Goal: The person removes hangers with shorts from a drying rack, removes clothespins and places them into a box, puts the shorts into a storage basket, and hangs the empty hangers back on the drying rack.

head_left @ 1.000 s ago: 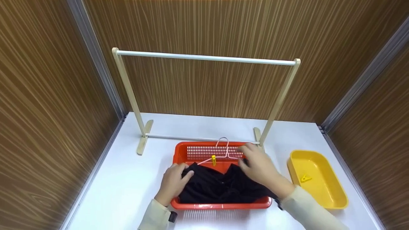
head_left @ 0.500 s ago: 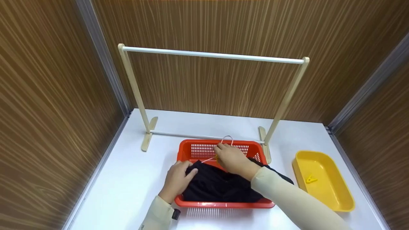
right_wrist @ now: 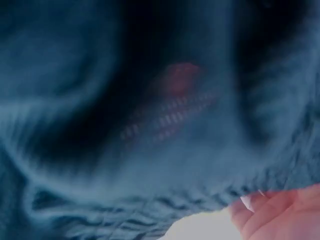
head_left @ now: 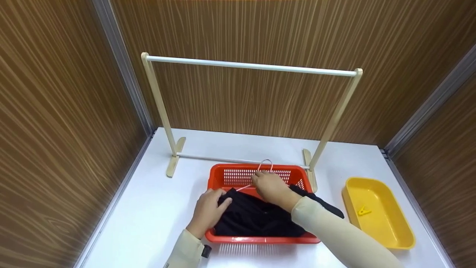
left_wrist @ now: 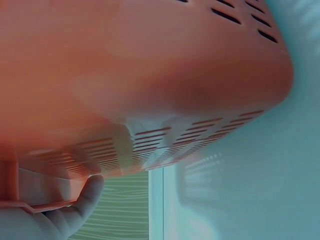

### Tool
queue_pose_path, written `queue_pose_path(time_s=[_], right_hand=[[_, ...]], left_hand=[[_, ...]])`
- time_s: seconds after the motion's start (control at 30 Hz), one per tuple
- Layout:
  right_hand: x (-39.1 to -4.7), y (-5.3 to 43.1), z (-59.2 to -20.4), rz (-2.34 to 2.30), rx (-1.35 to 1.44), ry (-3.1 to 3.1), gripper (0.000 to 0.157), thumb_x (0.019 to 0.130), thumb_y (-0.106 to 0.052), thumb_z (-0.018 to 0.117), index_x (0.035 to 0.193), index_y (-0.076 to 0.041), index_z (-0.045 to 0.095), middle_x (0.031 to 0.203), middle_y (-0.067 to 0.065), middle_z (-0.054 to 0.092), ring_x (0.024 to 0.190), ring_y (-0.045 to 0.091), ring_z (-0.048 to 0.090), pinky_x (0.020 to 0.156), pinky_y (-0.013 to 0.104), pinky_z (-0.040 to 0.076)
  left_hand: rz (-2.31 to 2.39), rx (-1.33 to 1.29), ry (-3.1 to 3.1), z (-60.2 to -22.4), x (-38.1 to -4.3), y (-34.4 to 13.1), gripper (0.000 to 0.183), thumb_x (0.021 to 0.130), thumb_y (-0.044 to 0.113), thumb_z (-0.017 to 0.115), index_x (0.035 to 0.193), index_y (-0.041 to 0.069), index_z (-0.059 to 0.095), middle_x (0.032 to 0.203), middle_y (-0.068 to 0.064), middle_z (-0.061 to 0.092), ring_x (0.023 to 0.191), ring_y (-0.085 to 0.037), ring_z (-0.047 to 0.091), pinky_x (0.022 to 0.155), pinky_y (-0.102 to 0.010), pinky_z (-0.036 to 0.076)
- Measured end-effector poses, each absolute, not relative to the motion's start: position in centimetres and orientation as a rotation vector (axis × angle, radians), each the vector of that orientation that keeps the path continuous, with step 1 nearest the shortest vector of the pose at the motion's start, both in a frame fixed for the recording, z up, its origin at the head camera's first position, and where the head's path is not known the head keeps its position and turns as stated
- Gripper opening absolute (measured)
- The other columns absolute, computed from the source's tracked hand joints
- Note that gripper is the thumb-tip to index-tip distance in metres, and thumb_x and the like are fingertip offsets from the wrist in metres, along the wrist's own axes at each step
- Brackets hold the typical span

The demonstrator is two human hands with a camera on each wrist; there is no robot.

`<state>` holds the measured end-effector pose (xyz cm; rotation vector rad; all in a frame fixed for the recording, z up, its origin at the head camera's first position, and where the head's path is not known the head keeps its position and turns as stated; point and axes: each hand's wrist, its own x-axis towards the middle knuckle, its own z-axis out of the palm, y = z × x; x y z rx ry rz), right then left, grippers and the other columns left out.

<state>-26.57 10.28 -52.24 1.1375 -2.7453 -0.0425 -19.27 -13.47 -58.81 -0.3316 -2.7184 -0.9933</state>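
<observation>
In the head view, a black garment (head_left: 256, 217) lies bunched in a red basket (head_left: 262, 239), partly over a pink clothes hanger (head_left: 265, 162) whose hook stands by the far rim. My left hand (head_left: 209, 209) is at the basket's left rim, its fingers and thumb pinching the garment's left shoulder. My right hand (head_left: 271, 187) pinches at the hanger's left arm, below the hook, where a yellow clothespin sat earlier; its fingertips cover that spot. The left wrist view shows the basket's outer wall (left_wrist: 125, 75) and a finger (left_wrist: 90, 192) at its rim. Blurred dark cloth (right_wrist: 150, 170) fills the right wrist view.
A clothes rack with a white top rail (head_left: 249, 66) and wooden posts stands behind the basket. To the right, a yellow tray (head_left: 386, 223) holds another yellow clothespin (head_left: 363, 211). Wood-grain walls (head_left: 63, 134) enclose the white table (head_left: 148, 208).
My right hand has moved left from the garment's right shoulder to the hanger, covering the yellow clothespin there. The left hand keeps its place. The whole view has shifted slightly.
</observation>
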Motion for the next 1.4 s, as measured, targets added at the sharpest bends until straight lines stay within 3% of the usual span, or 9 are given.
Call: queue_pose_path(time_s=[0.2, 0.4, 0.5, 0.6, 0.7, 0.83, 1.07, 1.2, 1.4], right_hand=[[-27.0, 11.0, -52.1, 0.047, 1.099, -2.79, 0.023, 0.088, -0.009, 0.072, 0.103, -0.002, 0.056, 0.072, 0.008, 0.064, 0.07, 0.033, 0.068, 0.081, 0.047, 0.056], [-27.2, 11.6, -52.3, 0.095, 1.212, -2.739, 0.019, 0.088, -0.007, 0.071, 0.092, -0.004, 0.054, 0.066, 0.004, 0.057, 0.061, 0.029, 0.063, 0.069, 0.047, 0.055], [-27.4, 11.5, -52.3, 0.127, 1.218, -2.782, 0.025, 0.085, -0.006, 0.075, 0.098, -0.004, 0.054, 0.071, 0.005, 0.06, 0.067, 0.029, 0.065, 0.074, 0.047, 0.056], [-27.4, 11.3, -52.2, 0.103, 1.172, -2.857, 0.042, 0.085, -0.01, 0.082, 0.113, -0.004, 0.053, 0.087, 0.009, 0.068, 0.082, 0.031, 0.07, 0.089, 0.049, 0.056], [-27.3, 11.2, -52.2, 0.032, 1.144, -2.917, 0.057, 0.083, -0.018, 0.088, 0.124, -0.003, 0.052, 0.105, 0.014, 0.072, 0.098, 0.033, 0.071, 0.103, 0.053, 0.049], [-27.2, 11.3, -52.3, -0.065, 1.187, -2.943, 0.065, 0.082, -0.023, 0.089, 0.131, 0.0, 0.054, 0.119, 0.019, 0.071, 0.112, 0.036, 0.068, 0.11, 0.056, 0.043], [-27.1, 12.2, -52.1, -0.047, 1.256, -2.891, 0.051, 0.078, -0.011, 0.086, 0.121, -0.003, 0.058, 0.114, 0.016, 0.071, 0.114, 0.036, 0.065, 0.112, 0.053, 0.041], [-27.2, 12.7, -52.2, -0.089, 1.294, -2.794, 0.052, 0.073, -0.015, 0.09, 0.114, -0.003, 0.06, 0.107, 0.016, 0.069, 0.109, 0.038, 0.063, 0.109, 0.053, 0.042], [-27.0, 13.1, -52.4, -0.142, 1.302, -2.724, 0.046, 0.077, -0.015, 0.086, 0.115, -0.002, 0.062, 0.106, 0.016, 0.07, 0.107, 0.038, 0.064, 0.109, 0.052, 0.042]], left_hand=[[-0.992, -0.341, -2.7, -59.0, -19.3, -13.6, 0.022, 0.099, 0.037, 0.069, 0.108, 0.017, 0.07, 0.102, 0.003, 0.072, 0.09, -0.018, 0.06, 0.081, -0.039, 0.048], [-0.999, -0.348, -2.678, -59.0, -19.2, -13.6, 0.02, 0.099, 0.035, 0.07, 0.106, 0.016, 0.07, 0.101, 0.002, 0.073, 0.09, -0.018, 0.061, 0.081, -0.039, 0.049], [-1.002, -0.341, -2.677, -58.9, -19.2, -13.6, 0.019, 0.099, 0.034, 0.07, 0.105, 0.016, 0.07, 0.1, 0.002, 0.073, 0.09, -0.018, 0.061, 0.08, -0.039, 0.049], [-1.006, -0.335, -2.68, -58.9, -19.2, -13.6, 0.019, 0.099, 0.035, 0.07, 0.105, 0.016, 0.07, 0.099, 0.003, 0.072, 0.089, -0.018, 0.06, 0.08, -0.039, 0.049], [-1.005, -0.338, -2.682, -59.0, -19.2, -13.6, 0.02, 0.099, 0.035, 0.07, 0.105, 0.017, 0.07, 0.099, 0.003, 0.072, 0.089, -0.018, 0.06, 0.08, -0.039, 0.049], [-1.006, -0.346, -2.675, -59.1, -19.2, -13.5, 0.019, 0.098, 0.035, 0.071, 0.105, 0.017, 0.07, 0.098, 0.004, 0.071, 0.089, -0.017, 0.06, 0.08, -0.038, 0.049], [-1.016, -0.342, -2.672, -58.9, -19.2, -13.6, 0.019, 0.099, 0.035, 0.071, 0.105, 0.017, 0.07, 0.098, 0.003, 0.072, 0.09, -0.018, 0.061, 0.08, -0.039, 0.049], [-1.014, -0.35, -2.66, -58.9, -19.2, -13.7, 0.019, 0.099, 0.035, 0.07, 0.104, 0.017, 0.07, 0.098, 0.003, 0.072, 0.089, -0.018, 0.061, 0.079, -0.039, 0.049], [-1.02, -0.368, -2.662, -58.8, -19.3, -13.5, 0.02, 0.099, 0.035, 0.069, 0.106, 0.016, 0.07, 0.1, 0.002, 0.072, 0.09, -0.019, 0.061, 0.082, -0.04, 0.049]])
